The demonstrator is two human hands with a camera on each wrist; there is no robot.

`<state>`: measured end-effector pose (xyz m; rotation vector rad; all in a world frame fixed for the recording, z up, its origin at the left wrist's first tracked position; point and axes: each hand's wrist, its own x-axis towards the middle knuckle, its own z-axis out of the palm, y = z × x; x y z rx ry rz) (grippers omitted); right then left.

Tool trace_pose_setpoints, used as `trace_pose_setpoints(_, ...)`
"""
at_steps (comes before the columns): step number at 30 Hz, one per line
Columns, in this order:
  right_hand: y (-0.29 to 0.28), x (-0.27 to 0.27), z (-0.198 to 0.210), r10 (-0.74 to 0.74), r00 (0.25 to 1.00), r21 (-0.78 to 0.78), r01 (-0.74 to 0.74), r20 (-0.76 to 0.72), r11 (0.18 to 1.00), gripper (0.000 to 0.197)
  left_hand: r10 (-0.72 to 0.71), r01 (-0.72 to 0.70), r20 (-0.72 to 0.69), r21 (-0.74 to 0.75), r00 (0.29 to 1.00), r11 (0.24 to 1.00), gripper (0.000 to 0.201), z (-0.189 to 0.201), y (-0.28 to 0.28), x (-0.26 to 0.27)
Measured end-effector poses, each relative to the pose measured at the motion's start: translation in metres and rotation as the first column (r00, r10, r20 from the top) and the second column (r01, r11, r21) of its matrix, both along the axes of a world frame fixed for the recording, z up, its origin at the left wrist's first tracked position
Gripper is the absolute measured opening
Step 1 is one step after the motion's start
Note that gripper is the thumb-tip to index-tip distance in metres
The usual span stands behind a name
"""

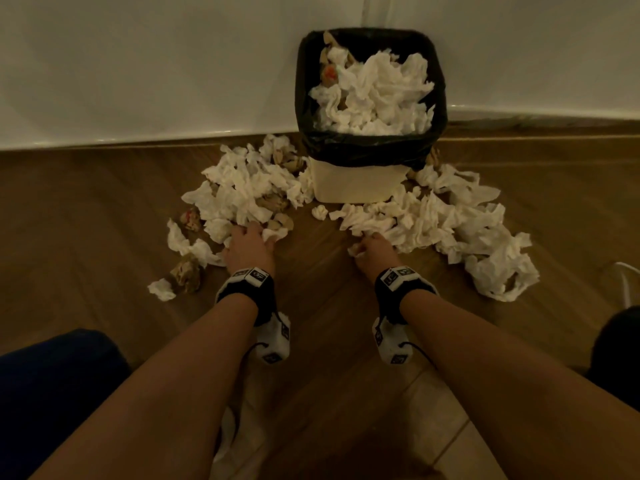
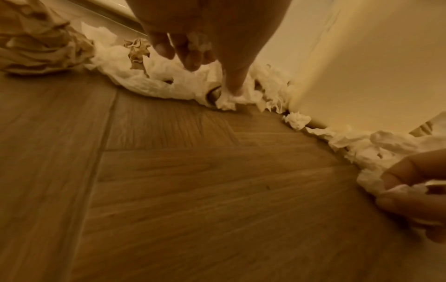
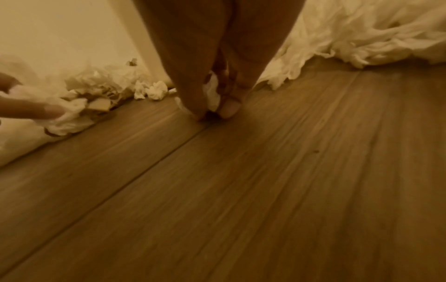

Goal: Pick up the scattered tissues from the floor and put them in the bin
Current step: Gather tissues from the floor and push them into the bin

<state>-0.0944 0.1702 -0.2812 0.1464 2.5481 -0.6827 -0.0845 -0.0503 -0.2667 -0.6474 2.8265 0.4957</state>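
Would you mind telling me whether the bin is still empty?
No, in the head view the bin, lined with a black bag, is already piled with white tissues close to its rim.

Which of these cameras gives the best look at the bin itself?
The head view. It shows the whole bin, its black liner and the tissues heaped inside. The left wrist view catches only a pale stretch of its side wall, and the right wrist view only a blurred strip of wall, never the opening.
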Motion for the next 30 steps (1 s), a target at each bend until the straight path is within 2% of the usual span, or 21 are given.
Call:
trace_pose_setpoints(4,0.004,0.009,-0.003,-0.018,0.994,-0.001,0.018,-0.11,1.0,0.026,0.0,0.005,-0.08,0.069,0.997,0.998,0.028,-0.001,0.002,0.005)
trace_pose_setpoints(9,0.012,0.018,0.001,-0.028,0.969,-0.024,0.023,-0.247,0.999,0.037,0.068,-0.051,-0.093,0.174,0.993,0.983,0.037,-0.005,0.0,0.011)
trace_pose_setpoints(13,0.02,0.022,0.006,-0.002,0.981,0.033,0.009,-0.194,0.999,0.045,0.139,-0.076,-0.195,0.299,0.971,0.951,0.035,0.0,0.003,0.014)
trace_pose_setpoints(17,0.021,0.021,0.008,-0.02,0.991,0.034,0.025,-0.135,0.999,0.023,0.228,-0.113,-0.235,0.418,0.945,0.902,0.03,0.007,0.008,0.014)
trace_pose_setpoints(20,0.018,0.017,0.011,-0.135,0.988,-0.046,0.132,-0.08,0.99,0.004,0.318,-0.186,-0.174,0.522,0.932,0.832,0.029,0.012,0.013,0.012)
trace_pose_setpoints(22,0.016,0.016,0.01,-0.278,0.959,-0.133,0.268,-0.056,0.954,0.008,0.39,-0.257,-0.1,0.6,0.915,0.758,0.031,0.012,0.015,0.011)
trace_pose_setpoints(24,0.015,0.017,0.011,-0.409,0.913,-0.191,0.399,-0.013,0.897,0.019,0.41,-0.292,-0.05,0.622,0.911,0.726,0.034,0.011,0.017,0.01)
trace_pose_setpoints(27,0.017,0.017,0.011,-0.535,0.834,-0.309,0.548,0.134,0.778,0.031,0.25,-0.217,-0.008,0.469,0.968,0.856,0.03,0.014,0.019,0.01)
trace_pose_setpoints(29,0.021,0.016,0.014,-0.567,0.791,-0.338,0.611,0.229,0.716,0.035,0.195,-0.179,0.004,0.416,0.981,0.892,0.019,0.013,0.019,0.012)
trace_pose_setpoints(30,0.023,0.016,0.016,-0.563,0.789,-0.321,0.615,0.246,0.72,0.031,0.199,-0.181,0.003,0.422,0.98,0.888,0.018,0.011,0.018,0.013)
